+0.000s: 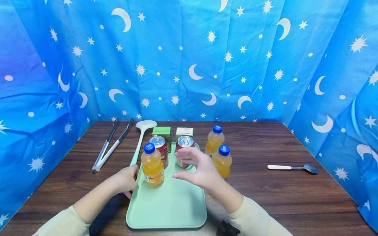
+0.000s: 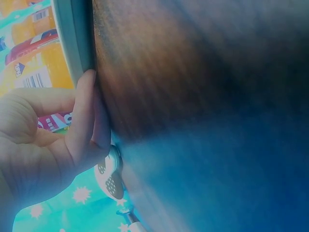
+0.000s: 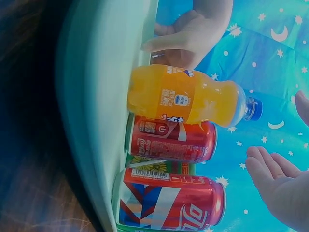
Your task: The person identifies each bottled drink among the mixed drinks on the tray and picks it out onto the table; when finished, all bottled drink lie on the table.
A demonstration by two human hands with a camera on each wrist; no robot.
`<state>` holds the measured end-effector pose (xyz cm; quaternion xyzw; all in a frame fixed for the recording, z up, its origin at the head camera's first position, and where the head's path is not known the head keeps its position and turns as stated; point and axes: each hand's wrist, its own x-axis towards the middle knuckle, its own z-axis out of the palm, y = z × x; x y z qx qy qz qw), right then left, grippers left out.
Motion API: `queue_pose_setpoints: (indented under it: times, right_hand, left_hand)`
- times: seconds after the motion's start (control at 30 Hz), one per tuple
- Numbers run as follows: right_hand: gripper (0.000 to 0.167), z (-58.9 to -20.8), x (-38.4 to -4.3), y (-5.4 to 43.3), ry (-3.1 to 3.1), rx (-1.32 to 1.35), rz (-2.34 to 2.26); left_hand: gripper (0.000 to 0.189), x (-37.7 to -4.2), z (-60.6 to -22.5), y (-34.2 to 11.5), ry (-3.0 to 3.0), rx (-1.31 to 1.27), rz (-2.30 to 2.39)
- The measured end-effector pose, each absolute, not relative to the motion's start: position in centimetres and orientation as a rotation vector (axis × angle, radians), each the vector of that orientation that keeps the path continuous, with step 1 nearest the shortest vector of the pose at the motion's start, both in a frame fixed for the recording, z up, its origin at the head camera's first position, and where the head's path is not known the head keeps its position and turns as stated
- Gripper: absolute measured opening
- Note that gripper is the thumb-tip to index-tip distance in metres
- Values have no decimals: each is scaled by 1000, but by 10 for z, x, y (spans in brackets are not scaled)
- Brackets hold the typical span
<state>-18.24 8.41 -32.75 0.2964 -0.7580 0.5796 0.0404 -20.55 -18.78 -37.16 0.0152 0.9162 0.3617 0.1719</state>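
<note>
A light green tray (image 1: 172, 205) lies on the table. My left hand (image 1: 125, 178) grips its left rim; in the left wrist view the fingers (image 2: 86, 113) reach under the edge. My right hand (image 1: 202, 168) hovers over the tray's right side, thumb and fingers apart, with nothing between them. On the tray, an orange soda bottle (image 1: 153, 168) with a blue cap stands upright at the left. Behind it is a red soda can (image 1: 162, 152), and a second red can (image 1: 184, 144) stands to the right, partly hidden by my right hand. In the right wrist view, both cans and the bottle (image 3: 178, 94) show.
Two green-and-white boxes (image 1: 161, 131) stand at the tray's far end. Right of the tray are two more orange bottles, one farther (image 1: 215, 139) and one nearer (image 1: 222, 162). Metal tongs (image 1: 110, 149) and a skimmer (image 1: 141, 137) lie left; a spoon (image 1: 292, 167) lies far right.
</note>
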Motion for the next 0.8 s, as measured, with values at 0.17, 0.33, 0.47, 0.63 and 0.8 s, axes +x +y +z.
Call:
queue_pose_setpoints:
  times: [0.17,0.33,0.47,0.63,0.8]
  right_hand:
    - [54,-325,-182,82,-2335,902,1766]
    - [56,-323,-182,80,-2331,911,1747]
    - [55,-322,-183,78,-2332,903,1732]
    - [54,-322,-184,75,-2321,902,1737]
    - [54,-321,-184,73,-2321,899,1749]
  left_hand:
    - [35,-206,-371,-188,2600,36,1024]
    - [35,-207,-371,-187,2589,13,1028]
    - [35,-206,-371,-188,2585,10,1032]
    - [36,-205,-371,-188,2596,36,1040]
    - [36,-205,-372,-188,2601,38,1039]
